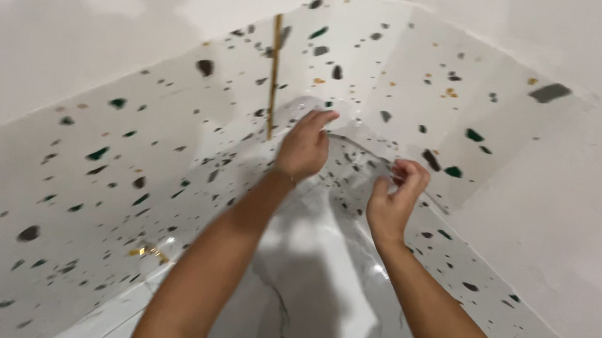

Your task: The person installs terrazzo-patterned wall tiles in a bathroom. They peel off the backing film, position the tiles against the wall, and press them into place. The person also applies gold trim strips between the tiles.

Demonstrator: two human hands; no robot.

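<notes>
1. The left hand [304, 148] lies with its palm down on a thin, clear and glossy protective plastic film [325, 274] that covers the white floor tile; the fingers are stretched forward and a little bent, pressing or touching the film near the corner. I cannot tell if they pinch it
2. The right hand [393, 198] is just beside the left one, on its right and a little nearer to the person. Its fingers are curled together, thumb against fingertips, and they seem to pinch a small edge of the same film
3. The film lies under both hands and runs back from them toward the person, between the two forearms, where it shines and shows wrinkles. In front of the hands its lifted edge makes a pale, wavy shape against the wall
4. Around the hands stand white glossy skirting tiles with green, grey and black speckles [79, 185], left and right of the grip, and they meet in the corner beyond the fingers
5. A thin golden vertical strip [274, 75] stands on the left tile wall, above and to the left of the left hand
6. Above the tiles there is a plain white plastered wall [63, 18]
7. No packages or labels can be seen
</notes>
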